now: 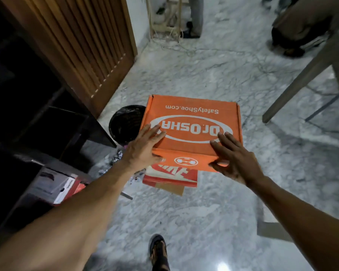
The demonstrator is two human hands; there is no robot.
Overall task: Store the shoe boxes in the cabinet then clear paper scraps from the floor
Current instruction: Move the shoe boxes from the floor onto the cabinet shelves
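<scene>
1. Both of our hands reach for the orange shoe box (192,122), which sits atop a red-and-white shoe box (170,176) stacked on the marble floor (204,75). The left hand (143,147) lies flat on the lid with its thumb under the near edge; the right hand (233,159) pinches the front flap, fingers spread. Neither has closed fully around the box.
2. We judge the cardboard stiff but light, its printed lid somewhat slick; a two-handed hold at the near corners or along the side walls looks safest, since the front flap may pull open.
3. The polished floor looks slippery underfoot, and crumpled scraps (115,159) lie beside the stack near a black wastebasket (125,124).
4. The dark open cabinet (37,114) stands to our left, its slatted wooden door (82,45) swung wide; another box (65,186) rests inside it.
</scene>
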